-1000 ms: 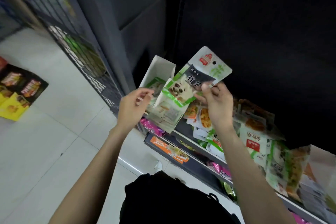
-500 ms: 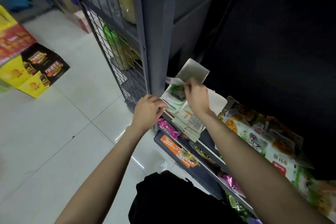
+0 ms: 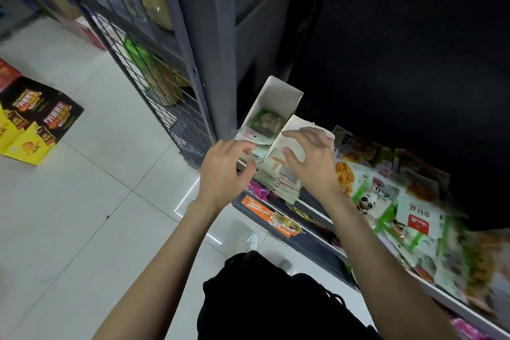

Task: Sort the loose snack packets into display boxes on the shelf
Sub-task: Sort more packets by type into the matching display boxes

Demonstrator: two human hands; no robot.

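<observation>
Head view. White cardboard display box [image 3: 271, 107], open-topped, on shelf [image 3: 317, 240] beside grey upright post [image 3: 212, 44]; green glossy packet [image 3: 266, 123] lying inside. Left hand [image 3: 225, 171] at box front, fingers loosely curled, grasp cannot be told. Right hand [image 3: 310, 160] spread, released, over flat pale packets [image 3: 281, 174] stacked right of box. Loose foil packets [image 3: 386, 201] heaped farther right. Wire mesh panel [image 3: 132, 50] left of post; printed cartons [image 3: 30, 119] on tiled floor [image 3: 82, 215].

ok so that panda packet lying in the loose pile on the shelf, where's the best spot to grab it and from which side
Probably pinch the panda packet along its near edge, the one by the right hand, coming from the aisle side. It lies flat on top of the loose pile, so a thin edge is the only real grip; its far side is overlapped by other packets.
</observation>
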